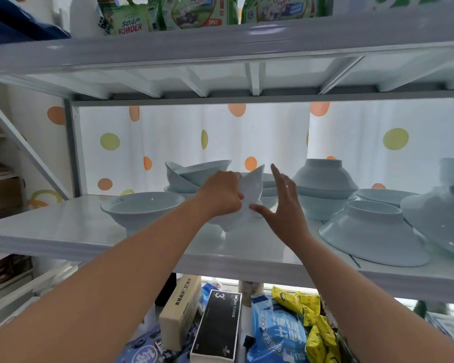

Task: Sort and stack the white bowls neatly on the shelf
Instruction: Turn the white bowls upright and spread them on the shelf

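Note:
A white bowl [249, 189] stands tilted on its side at the middle of the white shelf [63, 231]. My left hand [220, 192] grips its rim from the left. My right hand [281, 205] has its fingers spread, the thumb touching the bowl's lower edge. An upright bowl [142, 208] sits to the left. Behind it lean stacked bowls [194, 174]. To the right, upside-down bowls [325, 176] rest on an upright one, and another upside-down bowl [370, 231] lies near the front edge.
More bowls [440, 218] crowd the far right of the shelf. A dotted curtain [189, 137] hangs behind. Soap powder bags [131, 19] fill the shelf above. Boxes and snack packets [218, 326] lie on the level below.

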The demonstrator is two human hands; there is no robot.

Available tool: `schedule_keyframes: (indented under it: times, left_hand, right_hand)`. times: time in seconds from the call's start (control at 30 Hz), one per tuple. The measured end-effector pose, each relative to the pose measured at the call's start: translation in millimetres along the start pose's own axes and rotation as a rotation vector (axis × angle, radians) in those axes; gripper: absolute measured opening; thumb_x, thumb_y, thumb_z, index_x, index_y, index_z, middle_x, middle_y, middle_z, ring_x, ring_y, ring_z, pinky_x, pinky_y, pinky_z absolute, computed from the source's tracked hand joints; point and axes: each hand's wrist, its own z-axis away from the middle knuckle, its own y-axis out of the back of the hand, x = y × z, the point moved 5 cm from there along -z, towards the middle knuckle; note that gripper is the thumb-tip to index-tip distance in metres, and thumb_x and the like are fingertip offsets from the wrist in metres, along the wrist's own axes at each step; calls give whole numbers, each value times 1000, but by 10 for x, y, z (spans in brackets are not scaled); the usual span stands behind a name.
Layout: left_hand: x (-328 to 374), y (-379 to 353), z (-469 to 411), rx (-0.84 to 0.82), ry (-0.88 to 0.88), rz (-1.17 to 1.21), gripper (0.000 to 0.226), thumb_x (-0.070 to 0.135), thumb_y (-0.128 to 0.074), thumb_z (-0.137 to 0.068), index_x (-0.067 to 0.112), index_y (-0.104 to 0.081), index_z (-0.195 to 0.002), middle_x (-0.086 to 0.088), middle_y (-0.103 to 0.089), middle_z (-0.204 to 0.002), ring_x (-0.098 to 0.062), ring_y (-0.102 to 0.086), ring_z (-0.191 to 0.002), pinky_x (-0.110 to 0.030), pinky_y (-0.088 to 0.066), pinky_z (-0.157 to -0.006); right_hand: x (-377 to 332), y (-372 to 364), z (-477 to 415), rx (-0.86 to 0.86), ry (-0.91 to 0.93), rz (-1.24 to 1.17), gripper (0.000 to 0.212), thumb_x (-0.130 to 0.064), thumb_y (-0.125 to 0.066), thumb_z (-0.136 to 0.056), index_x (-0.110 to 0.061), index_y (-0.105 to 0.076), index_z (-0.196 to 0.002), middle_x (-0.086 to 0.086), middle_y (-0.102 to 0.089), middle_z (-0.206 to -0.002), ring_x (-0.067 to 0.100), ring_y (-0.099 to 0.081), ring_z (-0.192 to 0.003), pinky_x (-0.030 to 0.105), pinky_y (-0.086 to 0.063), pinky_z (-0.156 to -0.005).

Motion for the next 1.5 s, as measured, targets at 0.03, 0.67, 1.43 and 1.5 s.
schedule_keyframes:
  times: [0.03,0.67,1.43,1.5]
  left_hand:
    - [15,-17,25,-27,-22,-23,27,19,-57,-87,11,-58,-113,-11,-64,-104,-25,-59,-95,-31,-47,-78]
    - [-54,-353,174,-242,-306,-300,24,26,-55,-87,13,-57,-107,-7,-63,-100,-21,-54,-83,-29,-43,-71]
    - [467,-319,-198,441,-292,-52,30,39,-42,-89,13,-54,-97,-8,-60,-95,-28,-58,-88,-31,-34,-62]
    - [665,-460,-207,373,-279,19,25,36,-43,-87,14,-53,-93,-9,-62,-93,-29,-59,-87,-32,-36,-64]
  right_hand:
    - [-25,14,-6,-12,58,54,97,-37,-76,-74,-33,-12,-148,6,-19,-155,25,-26,-140,47,-39,-103]
    - [54,-435,152,-133,270,359,46,-30,-83,-65,-6,-55,-94,12,-63,-99,30,-54,-94,38,-47,-67]
    - [554,395,70,41,113,707,54,-27,-72,-72,-12,-53,-121,14,-57,-117,37,-54,-108,45,-45,-91]
    - [702,692,21,81,-14,720,54,-31,-71,-73,-11,-54,-121,16,-56,-118,37,-51,-110,45,-43,-92]
